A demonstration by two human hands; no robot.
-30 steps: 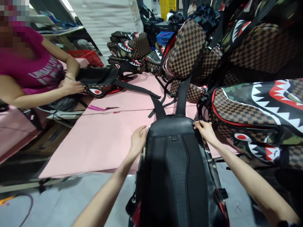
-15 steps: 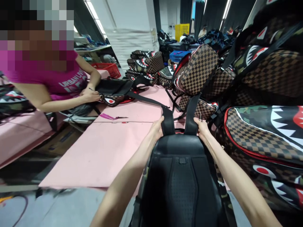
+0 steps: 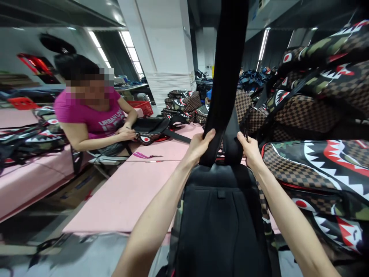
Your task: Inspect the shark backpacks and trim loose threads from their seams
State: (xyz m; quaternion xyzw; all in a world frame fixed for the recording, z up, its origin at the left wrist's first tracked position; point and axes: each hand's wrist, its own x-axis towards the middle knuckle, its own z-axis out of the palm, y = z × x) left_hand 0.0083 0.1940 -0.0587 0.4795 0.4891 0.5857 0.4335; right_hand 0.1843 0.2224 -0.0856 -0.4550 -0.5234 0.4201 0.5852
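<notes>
A black backpack stands in front of me with its padded back panel facing me and camouflage and brown check along its sides. My left hand is closed around its left shoulder strap, which stretches up past the top of the view. The right shoulder strap is pinched in my right hand, thumb on top. A thin dark object sticks up beside the right-hand fingers; its kind is unclear. Both hands are just above the backpack's top edge.
A person in a pink shirt works on another backpack across the pink table. Small snips with a pink ribbon and a red pen lie there. Shark-mouth backpacks are piled at right.
The left strap has swung upward and now rises in front of the camera. My left hand has shifted slightly to the right along it. The view has tilted up.
</notes>
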